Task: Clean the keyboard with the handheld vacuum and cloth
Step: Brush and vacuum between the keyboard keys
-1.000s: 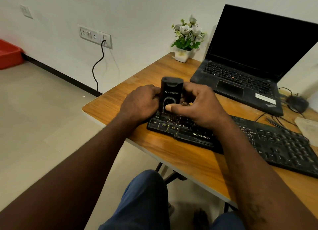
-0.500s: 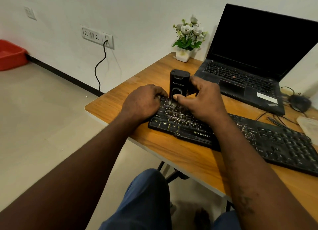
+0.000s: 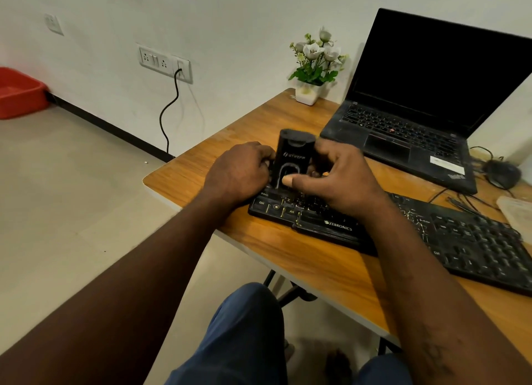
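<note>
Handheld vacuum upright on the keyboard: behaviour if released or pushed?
Likely tippy: the handheld vacuum is tall and narrow, standing on the uneven keys of the keyboard. Probably rigid; the shell looks like hard plastic. Its glossy face may be slippery.

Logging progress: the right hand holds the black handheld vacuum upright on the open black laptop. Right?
No. In the head view the right hand holds the black handheld vacuum upright on the left end of the black Zebronics keyboard; the open black laptop sits behind, untouched.

Laptop (image 3: 403,131) and flowerpot (image 3: 307,94) stand close behind keyboard (image 3: 475,249).
</note>
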